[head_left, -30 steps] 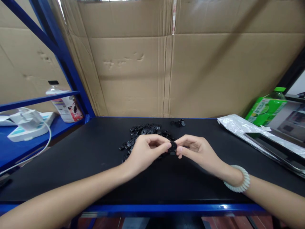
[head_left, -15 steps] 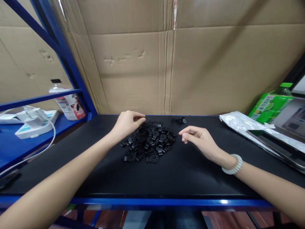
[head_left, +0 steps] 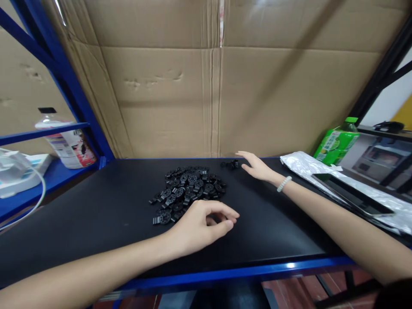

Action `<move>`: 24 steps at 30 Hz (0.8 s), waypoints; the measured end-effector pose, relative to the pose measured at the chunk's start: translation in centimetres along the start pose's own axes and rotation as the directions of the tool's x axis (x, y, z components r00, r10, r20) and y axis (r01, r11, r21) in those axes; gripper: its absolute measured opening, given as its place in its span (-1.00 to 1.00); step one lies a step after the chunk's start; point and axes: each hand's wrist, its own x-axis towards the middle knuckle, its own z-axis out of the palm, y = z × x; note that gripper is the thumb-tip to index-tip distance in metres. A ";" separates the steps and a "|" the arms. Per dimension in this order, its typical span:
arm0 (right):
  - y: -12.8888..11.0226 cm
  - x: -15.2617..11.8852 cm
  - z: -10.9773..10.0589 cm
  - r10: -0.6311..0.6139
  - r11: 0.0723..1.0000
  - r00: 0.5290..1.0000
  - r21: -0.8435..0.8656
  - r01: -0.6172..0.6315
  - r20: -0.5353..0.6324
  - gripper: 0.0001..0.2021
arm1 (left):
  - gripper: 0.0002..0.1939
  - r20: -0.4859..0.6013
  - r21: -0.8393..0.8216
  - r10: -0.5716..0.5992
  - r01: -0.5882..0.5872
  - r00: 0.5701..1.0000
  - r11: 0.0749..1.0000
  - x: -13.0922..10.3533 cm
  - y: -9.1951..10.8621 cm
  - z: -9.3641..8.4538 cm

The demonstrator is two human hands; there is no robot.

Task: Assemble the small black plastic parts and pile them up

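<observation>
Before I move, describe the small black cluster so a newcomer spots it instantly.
Find the black tabletop, then its far side, below the cardboard wall. The small black cluster lies there, left of the right hand, with far fewer parts than the big pile.

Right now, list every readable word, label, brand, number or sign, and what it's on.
No text reads clearly.
Green bottle, right: characters on the label, too small and blurred to read.
Clear bottle with black cap, left: printed label, too blurred to read.
Black parts, piled on the table: no readable marking.
Phone-like device: dark screen, no text visible.
</observation>
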 end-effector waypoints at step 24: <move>-13.1 -6.9 0.1 -0.610 0.791 0.732 -0.184 0.583 -0.303 -0.83 | -0.67 -0.201 -0.512 -0.182 0.055 0.962 0.857 -0.1 -0.6 -0.2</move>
